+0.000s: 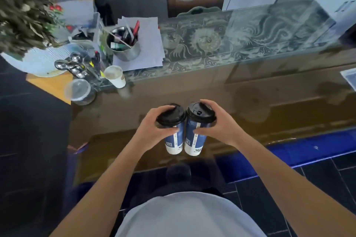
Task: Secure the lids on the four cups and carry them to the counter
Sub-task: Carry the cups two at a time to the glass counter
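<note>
Two tall blue-and-white paper cups hang side by side in front of me, each capped with a black lid. My left hand (152,127) grips the left cup (174,141) just under its lid (170,114). My right hand (217,123) grips the right cup (194,140) just under its lid (201,112). The cups touch each other and are held in the air before the wooden front of a counter. The glass-topped counter (231,44) with an ornate pattern lies beyond them.
On the counter's left end stand a metal pen tin (125,44) on papers, a white paper cup (116,76), a clear lidded container (80,91), a plate (38,59) with spoons and a plant (21,13). A wooden chair (194,2) stands behind. The floor has dark tiles.
</note>
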The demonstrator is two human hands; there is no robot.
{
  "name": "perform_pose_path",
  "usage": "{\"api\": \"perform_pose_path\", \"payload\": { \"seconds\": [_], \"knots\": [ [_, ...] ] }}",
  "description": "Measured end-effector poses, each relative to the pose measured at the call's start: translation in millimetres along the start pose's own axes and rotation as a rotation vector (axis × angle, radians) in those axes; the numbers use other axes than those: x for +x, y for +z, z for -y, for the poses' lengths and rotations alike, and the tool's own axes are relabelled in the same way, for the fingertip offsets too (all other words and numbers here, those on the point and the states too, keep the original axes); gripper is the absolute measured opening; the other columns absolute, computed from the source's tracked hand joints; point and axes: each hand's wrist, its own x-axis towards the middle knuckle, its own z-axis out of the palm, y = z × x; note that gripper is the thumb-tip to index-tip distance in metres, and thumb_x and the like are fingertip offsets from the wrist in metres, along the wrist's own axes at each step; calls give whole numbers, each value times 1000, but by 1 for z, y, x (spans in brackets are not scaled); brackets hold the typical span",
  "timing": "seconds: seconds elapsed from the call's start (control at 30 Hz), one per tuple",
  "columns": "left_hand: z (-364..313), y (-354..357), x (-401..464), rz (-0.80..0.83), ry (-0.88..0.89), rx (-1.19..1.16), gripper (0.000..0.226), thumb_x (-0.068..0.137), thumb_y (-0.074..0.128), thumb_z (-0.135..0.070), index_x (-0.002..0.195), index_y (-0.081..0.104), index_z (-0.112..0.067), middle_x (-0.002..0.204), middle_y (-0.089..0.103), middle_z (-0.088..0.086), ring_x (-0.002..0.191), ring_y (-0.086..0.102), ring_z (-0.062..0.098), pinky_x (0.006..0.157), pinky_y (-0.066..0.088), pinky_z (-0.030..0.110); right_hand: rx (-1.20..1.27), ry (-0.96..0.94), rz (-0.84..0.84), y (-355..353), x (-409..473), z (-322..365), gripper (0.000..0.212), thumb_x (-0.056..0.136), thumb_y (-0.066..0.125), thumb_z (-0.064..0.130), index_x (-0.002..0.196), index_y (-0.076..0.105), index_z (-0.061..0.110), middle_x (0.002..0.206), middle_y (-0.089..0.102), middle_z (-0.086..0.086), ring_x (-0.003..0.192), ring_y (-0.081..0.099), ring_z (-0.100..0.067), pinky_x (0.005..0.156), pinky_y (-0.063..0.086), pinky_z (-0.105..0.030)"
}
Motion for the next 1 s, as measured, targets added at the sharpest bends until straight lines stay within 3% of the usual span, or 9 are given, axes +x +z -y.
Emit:
{"api": "perform_pose_path", "payload": {
  "seconds": [0.1, 0.23, 0.3, 0.4, 0.53, 0.67, 0.77, 0.87, 1.0],
  "knots": [
    [-1, 9, 14, -106, -16, 51, 79, 73, 89, -32, 132, 49, -65, 132, 49, -16, 125, 50, 2, 102, 40, 11, -62, -55, 65, -17, 30, -10, 99, 71, 93, 33, 151, 37, 46, 133, 50, 0, 121, 52, -16, 106, 39, -30],
    [1, 24, 33, -190, -15, 136, 87, 78, 94, -17, 144, 48, -51, 128, 42, -5, 113, 46, -16, 95, 33, -5, -79, -105, 70, -38, 58, -24, 96, 74, 91, 30, 149, 35, 53, 130, 45, 3, 117, 50, -13, 103, 35, -23],
    [1, 28, 41, -223, 6, 177, 85, 80, 93, -15, 144, 49, -49, 132, 41, -2, 114, 48, -4, 103, 34, 0, -96, -138, 63, -46, 71, -29, 96, 75, 89, 29, 149, 35, 53, 133, 46, 5, 118, 49, -11, 104, 39, -26],
    [5, 29, 53, -249, 13, 240, 77, 82, 92, -17, 145, 57, -44, 141, 39, -4, 128, 44, 7, 113, 41, 23, -108, -175, 52, -52, 86, -36, 95, 77, 88, 28, 151, 33, 51, 139, 47, 6, 125, 50, -13, 110, 45, -34],
    [13, 26, 66, -315, 16, 239, 70, 81, 93, -17, 142, 65, -37, 148, 42, 1, 137, 45, 16, 117, 41, 27, -121, -224, 24, -49, 102, -44, 91, 79, 88, 25, 153, 37, 41, 142, 47, 3, 130, 50, -17, 111, 49, -45],
    [21, 22, 76, -380, 23, 209, 70, 80, 93, -13, 139, 65, -37, 145, 40, -2, 135, 42, 7, 118, 45, 35, -111, -275, -29, -42, 112, -49, 89, 78, 90, 22, 152, 43, 34, 141, 43, 3, 128, 48, -9, 105, 55, -40],
    [26, 19, 83, -412, 15, 190, 69, 82, 92, -10, 141, 66, -33, 148, 41, 2, 138, 46, 16, 117, 49, 44, -96, -311, -73, -38, 119, -48, 85, 79, 90, 24, 150, 45, 34, 142, 40, 5, 130, 46, -7, 101, 57, -38],
    [28, 15, 89, -426, 37, 178, 69, 81, 92, -9, 139, 66, -36, 149, 43, 8, 140, 48, 19, 114, 52, 49, -109, -345, -109, -36, 126, -47, 81, 80, 89, 26, 149, 49, 30, 147, 42, 1, 136, 47, -15, 106, 54, -44],
    [31, 10, 89, -396, 106, 212, 67, 79, 94, -9, 137, 70, -31, 152, 44, 8, 144, 48, 24, 115, 51, 47, -186, -365, -133, -34, 125, -53, 76, 82, 88, 24, 148, 51, 24, 150, 46, -4, 138, 47, -16, 112, 48, -36]
  ]
}}
